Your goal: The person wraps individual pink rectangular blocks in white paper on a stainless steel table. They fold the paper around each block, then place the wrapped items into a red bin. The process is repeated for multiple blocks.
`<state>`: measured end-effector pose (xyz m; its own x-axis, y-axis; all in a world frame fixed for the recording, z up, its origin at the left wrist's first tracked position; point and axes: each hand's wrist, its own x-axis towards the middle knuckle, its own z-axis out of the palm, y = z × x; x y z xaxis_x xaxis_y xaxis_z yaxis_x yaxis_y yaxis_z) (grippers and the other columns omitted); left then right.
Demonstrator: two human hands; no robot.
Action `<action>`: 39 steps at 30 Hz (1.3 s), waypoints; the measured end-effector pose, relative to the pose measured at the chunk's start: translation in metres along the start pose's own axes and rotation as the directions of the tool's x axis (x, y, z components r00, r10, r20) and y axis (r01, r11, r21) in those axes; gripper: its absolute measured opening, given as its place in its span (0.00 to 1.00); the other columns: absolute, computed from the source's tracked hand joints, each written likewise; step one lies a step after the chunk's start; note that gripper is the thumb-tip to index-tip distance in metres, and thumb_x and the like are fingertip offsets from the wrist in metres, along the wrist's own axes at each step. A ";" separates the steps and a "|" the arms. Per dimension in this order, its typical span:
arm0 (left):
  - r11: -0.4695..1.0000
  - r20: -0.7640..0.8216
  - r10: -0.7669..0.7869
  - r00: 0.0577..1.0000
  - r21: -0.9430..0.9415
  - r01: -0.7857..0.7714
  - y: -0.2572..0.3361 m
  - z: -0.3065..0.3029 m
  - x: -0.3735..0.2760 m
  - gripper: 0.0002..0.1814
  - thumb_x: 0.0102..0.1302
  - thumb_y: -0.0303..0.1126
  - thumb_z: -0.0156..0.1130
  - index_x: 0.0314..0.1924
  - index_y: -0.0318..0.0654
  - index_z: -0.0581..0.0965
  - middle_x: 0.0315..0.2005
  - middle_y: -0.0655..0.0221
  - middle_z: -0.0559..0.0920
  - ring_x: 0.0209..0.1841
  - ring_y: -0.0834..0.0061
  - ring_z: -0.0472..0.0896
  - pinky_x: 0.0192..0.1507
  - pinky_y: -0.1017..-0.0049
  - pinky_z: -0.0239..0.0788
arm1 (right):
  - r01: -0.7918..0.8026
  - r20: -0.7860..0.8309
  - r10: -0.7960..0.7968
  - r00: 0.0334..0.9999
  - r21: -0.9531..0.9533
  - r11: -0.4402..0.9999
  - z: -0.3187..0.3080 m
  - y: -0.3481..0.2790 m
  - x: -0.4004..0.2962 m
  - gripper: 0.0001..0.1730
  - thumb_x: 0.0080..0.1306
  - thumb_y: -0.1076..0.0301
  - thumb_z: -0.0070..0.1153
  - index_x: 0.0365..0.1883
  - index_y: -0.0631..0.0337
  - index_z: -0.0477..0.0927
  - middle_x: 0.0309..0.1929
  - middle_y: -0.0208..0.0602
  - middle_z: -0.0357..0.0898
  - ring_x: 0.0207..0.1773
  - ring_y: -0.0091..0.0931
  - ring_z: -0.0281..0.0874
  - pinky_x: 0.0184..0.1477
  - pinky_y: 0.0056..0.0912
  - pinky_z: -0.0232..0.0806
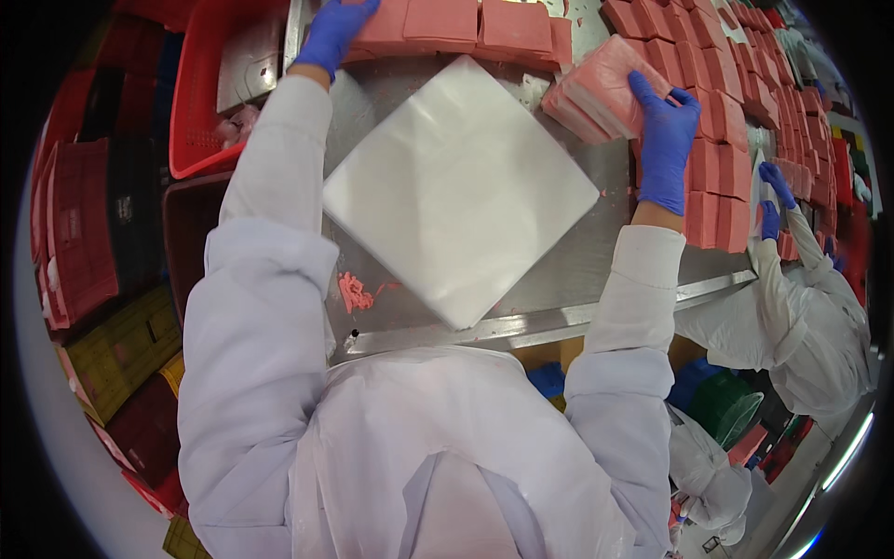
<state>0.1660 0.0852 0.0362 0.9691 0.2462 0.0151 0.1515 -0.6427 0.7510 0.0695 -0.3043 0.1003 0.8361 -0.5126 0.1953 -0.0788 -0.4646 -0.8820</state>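
My left hand (334, 35), in a blue glove, reaches to the left end of a row of pink block stacks (440, 24) at the table's far side; its fingertips are partly cut off by the picture's edge. My right hand (660, 119), also gloved in blue, grips a pink layered block wrapped in clear film (601, 91), held tilted at the edge of many stacked pink blocks (705, 164). Between my hands a square stack of white plastic sheets (461, 195) lies cornerwise on the metal table (573, 279).
Pink scraps (355, 292) lie near the table's front left. A red crate (188, 126) holding a metal box (248, 70) stands at left, with more crates (84, 230) beyond. On the right, a co-worker's gloved hands (775, 195) are beside the pink blocks.
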 end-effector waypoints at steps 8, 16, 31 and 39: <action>0.825 0.047 0.217 0.975 -0.543 -0.158 0.091 -0.010 -0.226 0.23 0.63 0.36 0.55 0.55 0.35 0.64 0.50 0.53 0.71 0.52 0.62 0.73 0.48 0.75 0.64 | 0.068 0.338 -0.142 0.931 0.220 0.973 0.041 -0.092 -0.182 0.38 0.53 0.54 0.62 0.57 0.59 0.60 0.43 0.47 0.68 0.47 0.36 0.69 0.48 0.33 0.62; 0.938 0.064 0.325 0.943 -0.148 -0.313 0.009 -0.036 -0.208 0.24 0.57 0.37 0.60 0.51 0.36 0.67 0.46 0.54 0.72 0.47 0.57 0.71 0.49 0.60 0.62 | 0.877 0.906 -0.377 -0.194 0.332 0.348 -0.004 0.017 -0.230 0.11 0.57 0.56 0.51 0.37 0.47 0.78 0.26 0.31 0.71 0.30 0.28 0.70 0.36 0.32 0.62; 0.826 0.240 0.395 0.887 0.329 -0.457 0.045 0.058 -0.245 0.15 0.62 0.38 0.45 0.47 0.45 0.72 0.40 0.65 0.74 0.46 0.66 0.71 0.59 0.59 0.44 | 0.408 0.940 0.083 0.331 -0.222 0.886 -0.001 -0.005 -0.145 0.47 0.48 0.73 0.61 0.66 0.58 0.52 0.31 0.39 0.75 0.36 0.26 0.75 0.43 0.30 0.66; 0.904 0.037 0.369 0.929 0.216 -0.368 0.047 0.076 -0.244 0.19 0.60 0.34 0.49 0.52 0.43 0.70 0.43 0.62 0.72 0.51 0.65 0.67 0.59 0.61 0.47 | -0.248 0.411 0.256 0.875 -0.075 0.966 0.038 0.007 -0.206 0.42 0.49 0.65 0.63 0.62 0.64 0.59 0.48 0.45 0.70 0.45 0.40 0.72 0.48 0.34 0.64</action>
<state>-0.0485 -0.0599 0.0178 0.9631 -0.0351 0.2670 -0.1773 -0.8288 0.5307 -0.0831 -0.1743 0.0380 0.9344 -0.2707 -0.2315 -0.3240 -0.3756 -0.8683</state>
